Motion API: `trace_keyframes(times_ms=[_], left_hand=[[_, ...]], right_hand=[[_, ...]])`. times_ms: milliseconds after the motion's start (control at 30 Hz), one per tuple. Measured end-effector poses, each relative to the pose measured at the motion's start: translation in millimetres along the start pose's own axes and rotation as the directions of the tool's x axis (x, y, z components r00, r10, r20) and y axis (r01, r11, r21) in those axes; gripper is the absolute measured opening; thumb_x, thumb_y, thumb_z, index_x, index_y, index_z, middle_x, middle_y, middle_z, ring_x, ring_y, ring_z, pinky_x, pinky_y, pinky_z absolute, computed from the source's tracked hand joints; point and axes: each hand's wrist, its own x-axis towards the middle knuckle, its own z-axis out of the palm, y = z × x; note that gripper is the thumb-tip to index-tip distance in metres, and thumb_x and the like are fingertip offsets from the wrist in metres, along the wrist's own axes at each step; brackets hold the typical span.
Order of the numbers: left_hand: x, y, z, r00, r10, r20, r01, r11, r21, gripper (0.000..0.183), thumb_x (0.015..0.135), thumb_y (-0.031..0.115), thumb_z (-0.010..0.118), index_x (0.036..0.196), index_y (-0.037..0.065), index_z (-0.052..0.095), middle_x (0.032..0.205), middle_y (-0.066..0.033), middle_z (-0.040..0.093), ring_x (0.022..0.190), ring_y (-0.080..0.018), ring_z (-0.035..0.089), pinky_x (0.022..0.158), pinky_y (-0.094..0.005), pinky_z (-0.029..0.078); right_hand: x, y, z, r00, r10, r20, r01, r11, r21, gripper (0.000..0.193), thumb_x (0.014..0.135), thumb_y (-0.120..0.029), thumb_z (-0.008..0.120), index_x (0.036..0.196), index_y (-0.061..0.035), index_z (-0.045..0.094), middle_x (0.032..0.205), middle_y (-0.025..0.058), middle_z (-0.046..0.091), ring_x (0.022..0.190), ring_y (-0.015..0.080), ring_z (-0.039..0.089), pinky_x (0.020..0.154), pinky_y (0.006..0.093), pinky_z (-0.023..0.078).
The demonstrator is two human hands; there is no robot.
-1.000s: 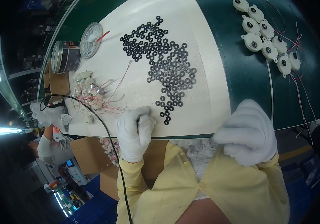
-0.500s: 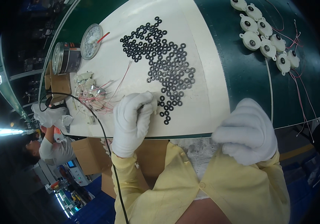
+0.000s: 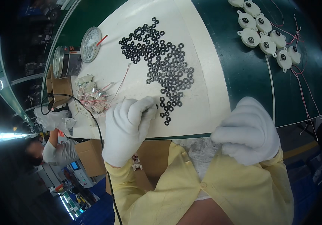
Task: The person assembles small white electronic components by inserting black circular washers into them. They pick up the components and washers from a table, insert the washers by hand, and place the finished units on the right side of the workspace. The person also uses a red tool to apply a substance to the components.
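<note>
L hand (image 3: 128, 122) (white glove) is over the counter (image 3: 239, 71) nr the front edge, L of middle, fingers curled w/ thumb and index almost together. There's a dark ring (image 3: 157, 106) right at the fingertips, but tbh can't tell if that grip is pinching it or just touching. R hand (image 3: 248, 133), also gloved, is folded into a loose fist at the front edge, approx where the white sheet (image 3: 202, 112) gives way to green. Can't see inside that grip, so idk if it's got anything.

Black rings (image 3: 176, 71), loads of 'em, lie in a patchy spread on the sheet, from the far part down to a thin trail close to the front edge, the end of it just R of the L hand.

White round parts (image 3: 267, 45) w/ black centers are bunched on the green, twd the counter's far R corner. Over by the L edge: messy pile of wired pieces (image 3: 93, 95), cardboard box (image 3: 61, 90), dark tin (image 3: 69, 62), plus a dish (image 3: 90, 47) of white stuff w/ a red stick (image 3: 102, 40). Black cable (image 3: 99, 129) loops over the front L corner. Co-worker (image 3: 61, 153) is off that side.
</note>
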Motion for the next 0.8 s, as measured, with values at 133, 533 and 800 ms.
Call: trace_keyframes(times_ms=[133, 533, 800], left_hand=[[-5, 13, -15, 0.992, -0.044, 0.120, 0.028, 0.991, 0.132, 0.028, 0.084, 0.005, 0.073, 0.109, 0.010, 0.062, 0.083, -0.0055, 0.059, 0.075, -0.0286, 0.058, 0.068, -0.0414, 0.043], [-1, 11, -15, 0.988, -0.025, 0.155, 0.017, 0.999, 0.049, 0.024, 0.081, 0.006, 0.075, 0.101, 0.010, 0.062, 0.081, -0.0053, 0.061, 0.073, -0.0284, 0.060, 0.066, -0.0404, 0.045], [-3, 8, -15, 0.990, 0.017, 0.143, -0.029, 0.996, 0.080, 0.021, 0.083, 0.005, 0.074, 0.100, 0.008, 0.062, 0.084, -0.0076, 0.065, 0.076, -0.0288, 0.064, 0.065, -0.0400, 0.048]], right_hand=[[0, 1, 2, 0.999, -0.021, -0.045, 0.020, 1.000, -0.007, 0.029, 0.075, -0.021, 0.076, 0.102, -0.0089, 0.072, 0.073, 0.0045, 0.065, 0.059, 0.0243, 0.059, 0.055, 0.0357, 0.034], [-1, -1, 4, 0.998, 0.001, -0.062, -0.004, 0.999, -0.051, 0.028, 0.073, -0.020, 0.075, 0.099, -0.0084, 0.072, 0.071, 0.0034, 0.063, 0.058, 0.0239, 0.056, 0.057, 0.0361, 0.034], [-3, -4, 13, 0.993, 0.003, -0.121, -0.024, 0.984, -0.177, 0.027, 0.077, -0.017, 0.074, 0.102, -0.0099, 0.072, 0.079, 0.0038, 0.067, 0.065, 0.0250, 0.059, 0.062, 0.0364, 0.040]])
